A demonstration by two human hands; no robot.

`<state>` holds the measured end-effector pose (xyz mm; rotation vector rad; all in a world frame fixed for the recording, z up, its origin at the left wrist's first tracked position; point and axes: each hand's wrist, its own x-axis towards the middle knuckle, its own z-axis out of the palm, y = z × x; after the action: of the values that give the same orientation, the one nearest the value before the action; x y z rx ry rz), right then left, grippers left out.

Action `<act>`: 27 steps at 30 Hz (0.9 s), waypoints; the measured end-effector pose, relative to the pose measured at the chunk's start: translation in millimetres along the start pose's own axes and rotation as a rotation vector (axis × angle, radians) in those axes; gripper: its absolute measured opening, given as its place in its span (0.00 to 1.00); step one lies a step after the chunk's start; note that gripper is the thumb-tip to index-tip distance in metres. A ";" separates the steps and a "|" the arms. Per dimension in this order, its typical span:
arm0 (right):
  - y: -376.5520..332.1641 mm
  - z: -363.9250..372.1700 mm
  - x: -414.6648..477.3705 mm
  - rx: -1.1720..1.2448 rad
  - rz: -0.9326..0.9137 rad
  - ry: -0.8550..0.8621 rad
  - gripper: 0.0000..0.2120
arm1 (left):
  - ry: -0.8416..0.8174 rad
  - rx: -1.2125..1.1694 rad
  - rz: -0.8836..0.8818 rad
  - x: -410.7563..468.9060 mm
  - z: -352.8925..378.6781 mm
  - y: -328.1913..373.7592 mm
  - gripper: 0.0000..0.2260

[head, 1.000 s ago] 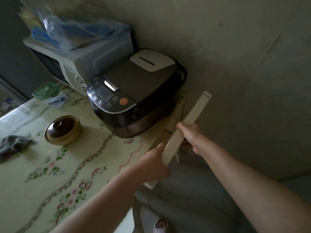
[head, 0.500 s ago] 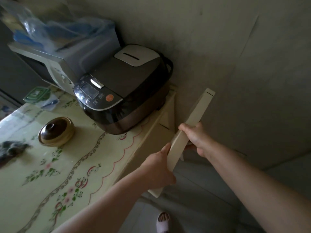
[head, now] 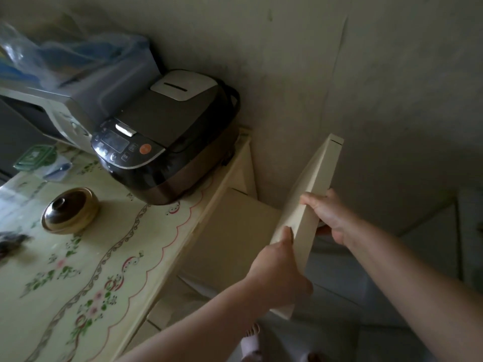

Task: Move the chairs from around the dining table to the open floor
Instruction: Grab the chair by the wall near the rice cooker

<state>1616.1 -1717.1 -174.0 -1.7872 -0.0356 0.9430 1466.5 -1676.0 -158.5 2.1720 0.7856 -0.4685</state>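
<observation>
With left grip [head: 282, 273] and right grip [head: 332, 218] both clasped round the back rail of the cream chair [head: 320, 176], standing between tabletop [head: 162, 231] and wall [head: 339, 74] at 4 o'clock from the rice cooker [head: 170, 137], best draw it evenly toward 6 o'clock.

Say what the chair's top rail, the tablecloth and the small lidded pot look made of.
The chair's top rail: probably cream-painted wood, matte, square-edged. The tablecloth: likely vinyl, glossy glare over printed flowers. The small lidded pot: seemingly glazed ceramic, brown, shiny lid.
</observation>
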 end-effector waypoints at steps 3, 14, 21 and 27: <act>4.4 -23.0 -10.9 -0.009 0.009 0.045 0.16 | -0.006 0.009 0.034 -6.1 18.8 19.3 0.47; 35.9 -130.1 -60.1 -0.067 0.003 0.255 0.19 | -0.089 0.050 0.171 -23.0 107.2 105.4 0.44; 48.2 -154.5 -68.5 -0.754 -0.140 0.387 0.42 | -0.151 0.076 0.296 -23.0 124.1 119.1 0.43; 55.2 -149.7 -67.7 -1.105 -0.193 0.461 0.39 | -0.253 -0.152 0.276 -19.1 129.6 105.8 0.52</act>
<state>1638.6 -1888.4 -161.2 -2.9068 -0.5074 0.3173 1512.7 -1837.2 -174.1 1.9913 0.3645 -0.5100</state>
